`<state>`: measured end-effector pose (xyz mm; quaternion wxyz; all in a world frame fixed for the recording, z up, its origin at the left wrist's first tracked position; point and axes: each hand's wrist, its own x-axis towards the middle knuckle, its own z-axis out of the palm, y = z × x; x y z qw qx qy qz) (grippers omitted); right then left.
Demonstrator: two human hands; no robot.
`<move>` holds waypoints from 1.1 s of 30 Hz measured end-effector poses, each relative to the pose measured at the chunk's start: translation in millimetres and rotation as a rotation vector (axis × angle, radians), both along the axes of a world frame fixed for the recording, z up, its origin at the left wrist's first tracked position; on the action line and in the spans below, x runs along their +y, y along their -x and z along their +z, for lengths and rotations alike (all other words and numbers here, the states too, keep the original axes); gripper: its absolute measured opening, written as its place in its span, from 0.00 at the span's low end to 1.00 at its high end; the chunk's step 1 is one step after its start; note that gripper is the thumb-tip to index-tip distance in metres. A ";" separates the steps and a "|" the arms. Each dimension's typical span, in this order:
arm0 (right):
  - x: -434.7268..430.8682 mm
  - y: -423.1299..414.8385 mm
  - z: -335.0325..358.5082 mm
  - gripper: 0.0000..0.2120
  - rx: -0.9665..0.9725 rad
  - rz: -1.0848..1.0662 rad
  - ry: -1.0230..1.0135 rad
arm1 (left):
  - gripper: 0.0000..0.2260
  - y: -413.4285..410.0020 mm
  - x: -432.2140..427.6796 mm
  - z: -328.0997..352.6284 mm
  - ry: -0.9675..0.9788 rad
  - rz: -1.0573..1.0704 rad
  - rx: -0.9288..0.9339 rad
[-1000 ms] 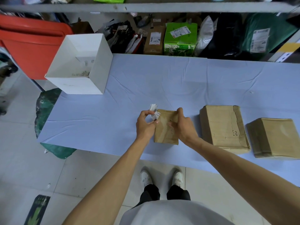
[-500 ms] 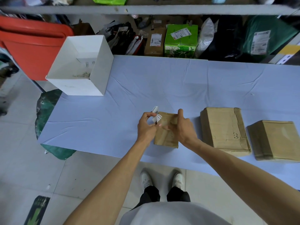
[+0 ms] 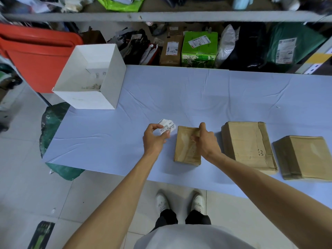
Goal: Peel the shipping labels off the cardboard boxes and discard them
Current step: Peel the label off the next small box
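Observation:
A small cardboard box (image 3: 186, 146) lies on the light blue table (image 3: 197, 97) near its front edge. My right hand (image 3: 206, 140) rests on the box's right side, thumb hooked over its far edge, and holds it. My left hand (image 3: 155, 138) pinches a crumpled white shipping label (image 3: 168, 127) just left of the box, clear of it. Two bigger cardboard boxes lie to the right, one in the middle (image 3: 248, 146) and one at the far right (image 3: 305, 157).
An open white box (image 3: 84, 97) with scraps inside stands at the table's back left corner. A red bin (image 3: 37, 53) is behind it. Parcels and bags, among them a green carton (image 3: 199, 47), crowd the shelf behind the table. A green bag (image 3: 52, 123) lies on the floor left.
My left hand has pulled the label off the small box and moved it left, away from the box. My right hand has stayed on the box.

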<state>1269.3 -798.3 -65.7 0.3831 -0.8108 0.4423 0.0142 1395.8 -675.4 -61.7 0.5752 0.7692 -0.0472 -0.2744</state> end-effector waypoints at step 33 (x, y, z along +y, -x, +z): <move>5.2 -22.0 40.9 0.04 -0.456 0.040 -0.040 | 0.02 7.0 -22.5 30.1 0.021 -0.065 -0.065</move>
